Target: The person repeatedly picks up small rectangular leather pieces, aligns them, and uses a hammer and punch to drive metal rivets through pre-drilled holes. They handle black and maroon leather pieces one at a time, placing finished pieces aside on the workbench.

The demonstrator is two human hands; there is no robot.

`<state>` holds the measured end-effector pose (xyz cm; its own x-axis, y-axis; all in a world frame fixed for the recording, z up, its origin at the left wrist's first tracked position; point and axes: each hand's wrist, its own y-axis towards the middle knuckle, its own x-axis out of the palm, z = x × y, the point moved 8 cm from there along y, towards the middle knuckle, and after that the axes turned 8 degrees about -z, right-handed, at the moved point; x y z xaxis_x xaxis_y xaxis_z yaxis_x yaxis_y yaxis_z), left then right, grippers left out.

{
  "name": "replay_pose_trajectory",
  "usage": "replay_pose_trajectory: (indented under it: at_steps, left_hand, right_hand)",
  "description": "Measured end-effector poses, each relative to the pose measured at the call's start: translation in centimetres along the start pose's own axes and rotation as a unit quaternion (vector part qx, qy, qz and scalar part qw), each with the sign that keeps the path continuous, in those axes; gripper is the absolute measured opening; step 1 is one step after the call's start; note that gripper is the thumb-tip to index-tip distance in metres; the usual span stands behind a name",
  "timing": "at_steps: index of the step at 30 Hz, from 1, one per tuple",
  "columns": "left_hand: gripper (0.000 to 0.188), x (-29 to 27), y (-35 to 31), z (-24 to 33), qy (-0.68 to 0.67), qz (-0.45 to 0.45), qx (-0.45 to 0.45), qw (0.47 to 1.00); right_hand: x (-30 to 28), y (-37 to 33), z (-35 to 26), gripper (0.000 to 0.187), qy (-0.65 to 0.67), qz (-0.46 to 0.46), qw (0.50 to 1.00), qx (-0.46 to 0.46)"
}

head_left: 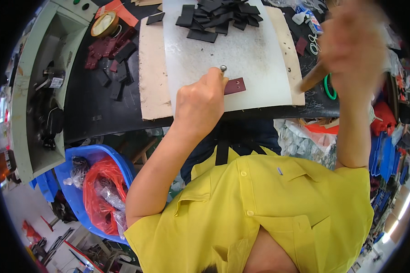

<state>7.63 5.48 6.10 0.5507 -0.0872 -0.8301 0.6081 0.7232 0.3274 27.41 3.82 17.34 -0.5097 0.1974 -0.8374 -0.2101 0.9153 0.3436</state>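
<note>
My left hand [200, 102] is closed around a small metal tool, like a punch [223, 68], whose round shiny end pokes up past my fingers. Its lower part is hidden by the hand. Right beside those fingers, a maroon leather-like strip [236, 85] with small marks or holes near its end lies on the white board [259, 68]. Part of the strip is covered by my hand. Raised at the right, my right hand [353, 50] is smeared by motion. It grips a wooden handle [313, 78] that slants down to the left; no tool head can be made out.
Black pieces [218, 18] are heaped at the far end of the board. Maroon pieces [107, 48] and black ones lie left, near a yellowish bowl [105, 23]. A green ring [330, 86] sits at right. A blue bin [73, 195] holds red plastic bags.
</note>
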Motion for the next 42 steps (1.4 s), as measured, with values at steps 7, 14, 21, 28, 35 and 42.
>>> replay_pose_trajectory:
  at_steps: [7, 14, 21, 28, 35, 42]
  left_hand:
    - [0.018, 0.4, -0.8, -0.1, 0.014, -0.008, 0.008, 1.000]
    - [0.014, -0.3, -0.9, 0.0, -0.019, 0.000, -0.010, 1.000]
    - [0.014, -0.9, -1.0, -3.4, -0.200, 0.001, -0.167, 0.965]
    - [0.030, -1.8, -0.8, -3.8, -0.259, 0.001, -0.114, 0.959]
    - [0.029, -3.3, -1.8, -4.4, -0.054, 0.083, -0.089, 0.991]
    - [0.023, -10.1, -3.3, -17.6, 0.146, 0.129, -0.216, 0.957]
  right_hand:
    - [1.7, -4.9, 10.7, 0.029, -0.278, -0.061, 0.928, 0.239]
    - [1.9, -13.8, 16.3, 0.023, -0.286, 0.053, 0.924, 0.246]
    - [12.3, -3.3, 0.5, 0.029, 0.090, -0.024, 0.995, 0.022]
    - [13.0, -3.5, -2.4, 0.011, 0.005, 0.013, 0.999, -0.038]
    - [8.5, -2.3, 5.7, 0.015, -0.094, 0.037, 0.991, 0.088]
    - [9.2, 6.1, 4.7, 0.013, -0.053, 0.064, 0.994, -0.067]
